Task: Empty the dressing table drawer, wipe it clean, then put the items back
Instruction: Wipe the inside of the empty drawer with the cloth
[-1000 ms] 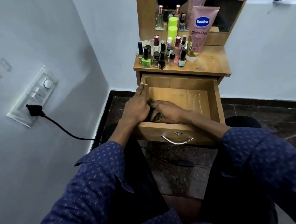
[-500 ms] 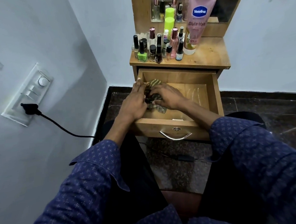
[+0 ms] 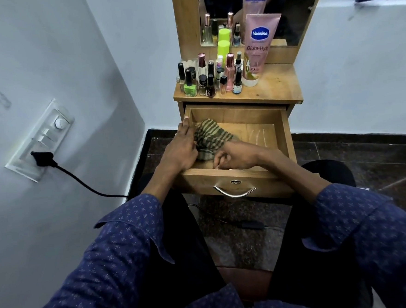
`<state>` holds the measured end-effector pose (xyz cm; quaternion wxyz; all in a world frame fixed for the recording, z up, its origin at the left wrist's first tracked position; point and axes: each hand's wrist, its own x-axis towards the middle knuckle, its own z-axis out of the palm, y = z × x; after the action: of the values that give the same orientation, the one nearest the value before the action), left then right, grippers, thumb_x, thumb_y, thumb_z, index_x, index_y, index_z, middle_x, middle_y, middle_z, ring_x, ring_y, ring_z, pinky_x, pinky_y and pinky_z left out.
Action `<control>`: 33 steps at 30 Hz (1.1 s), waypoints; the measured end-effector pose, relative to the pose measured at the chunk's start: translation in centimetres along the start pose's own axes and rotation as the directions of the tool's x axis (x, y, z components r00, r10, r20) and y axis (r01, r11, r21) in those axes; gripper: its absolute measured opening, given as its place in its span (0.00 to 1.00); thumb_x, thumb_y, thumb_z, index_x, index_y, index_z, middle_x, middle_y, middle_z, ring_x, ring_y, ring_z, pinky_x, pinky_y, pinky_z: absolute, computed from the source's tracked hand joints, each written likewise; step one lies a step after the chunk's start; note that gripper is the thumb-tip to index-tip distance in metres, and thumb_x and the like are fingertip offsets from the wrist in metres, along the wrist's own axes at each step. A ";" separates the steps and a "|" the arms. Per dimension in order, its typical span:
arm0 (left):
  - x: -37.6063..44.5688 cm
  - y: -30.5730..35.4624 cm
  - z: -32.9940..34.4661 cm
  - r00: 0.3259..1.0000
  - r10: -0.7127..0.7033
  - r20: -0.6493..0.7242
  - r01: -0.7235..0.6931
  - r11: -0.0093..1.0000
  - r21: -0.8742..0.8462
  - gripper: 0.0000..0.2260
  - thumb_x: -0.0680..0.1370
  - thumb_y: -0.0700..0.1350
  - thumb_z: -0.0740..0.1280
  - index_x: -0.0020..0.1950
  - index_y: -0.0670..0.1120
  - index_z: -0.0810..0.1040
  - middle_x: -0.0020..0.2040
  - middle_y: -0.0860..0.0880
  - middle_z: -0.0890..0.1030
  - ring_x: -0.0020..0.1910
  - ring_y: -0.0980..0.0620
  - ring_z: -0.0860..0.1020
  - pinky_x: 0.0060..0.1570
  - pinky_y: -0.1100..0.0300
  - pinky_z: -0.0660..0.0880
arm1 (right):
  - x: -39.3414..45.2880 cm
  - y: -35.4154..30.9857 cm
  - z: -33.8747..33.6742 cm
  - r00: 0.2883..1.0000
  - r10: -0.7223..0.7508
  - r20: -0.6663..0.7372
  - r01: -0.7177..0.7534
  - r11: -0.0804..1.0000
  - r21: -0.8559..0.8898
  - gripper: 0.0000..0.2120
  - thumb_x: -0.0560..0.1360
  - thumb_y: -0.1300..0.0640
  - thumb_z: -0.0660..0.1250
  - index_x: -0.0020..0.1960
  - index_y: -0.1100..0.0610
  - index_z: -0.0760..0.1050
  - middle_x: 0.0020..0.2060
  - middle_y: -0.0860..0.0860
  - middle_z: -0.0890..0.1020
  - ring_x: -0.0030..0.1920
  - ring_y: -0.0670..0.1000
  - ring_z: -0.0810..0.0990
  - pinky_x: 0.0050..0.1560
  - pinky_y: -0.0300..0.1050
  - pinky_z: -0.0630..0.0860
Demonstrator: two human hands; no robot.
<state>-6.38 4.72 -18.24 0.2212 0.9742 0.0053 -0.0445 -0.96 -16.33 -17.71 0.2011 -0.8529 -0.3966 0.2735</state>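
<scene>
Drawer (image 3: 282, 134) | striped cloth (image 3: 211, 137) inside, between left hand (image 3: 180, 150) and right hand (image 3: 231, 156)

Counted: one open wooden drawer (image 3: 284, 133), one striped green-brown cloth (image 3: 210, 136), one pink Vaseline tube (image 3: 258, 49), two hands

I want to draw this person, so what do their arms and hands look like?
Both arms wear dark blue sleeves dotted with tiny pale star-like flowers. The cuffs hang open and unbuttoned, pushed back so the forearms are bare. The left hand and right hand wear no gloves, and no rings or watch show.
</scene>
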 end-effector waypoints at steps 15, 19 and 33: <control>-0.3 0.5 -0.3 1.000 0.002 0.025 -0.002 1.000 0.004 0.32 0.83 0.37 0.59 0.86 0.44 0.53 0.87 0.44 0.42 0.86 0.43 0.44 0.83 0.41 0.52 | 0.4 1.9 0.6 0.948 0.204 0.245 -0.243 0.960 0.139 0.12 0.85 0.63 0.62 0.63 0.60 0.82 0.48 0.51 0.82 0.40 0.44 0.75 0.33 0.31 0.71; -0.2 0.4 -0.3 1.000 0.003 0.020 -0.003 1.000 0.005 0.32 0.82 0.37 0.59 0.86 0.43 0.54 0.87 0.44 0.43 0.86 0.42 0.45 0.83 0.41 0.53 | -0.7 2.2 -0.6 0.979 0.158 0.125 -0.196 0.892 0.407 0.07 0.84 0.63 0.65 0.59 0.57 0.80 0.47 0.51 0.81 0.42 0.47 0.77 0.37 0.37 0.75; 0.1 0.1 0.0 1.000 0.003 0.004 -0.003 0.999 -0.040 0.31 0.84 0.41 0.62 0.85 0.47 0.54 0.87 0.45 0.46 0.85 0.41 0.52 0.81 0.39 0.59 | -1.7 2.9 -8.8 0.399 0.304 -0.865 0.167 0.903 0.395 0.13 0.76 0.58 0.76 0.58 0.58 0.78 0.51 0.49 0.84 0.48 0.42 0.83 0.47 0.33 0.80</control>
<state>-6.32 4.66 -18.21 0.2408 0.9695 0.0045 -0.0461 5.33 -20.53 -12.04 0.5517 -0.8121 -0.1154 -0.1511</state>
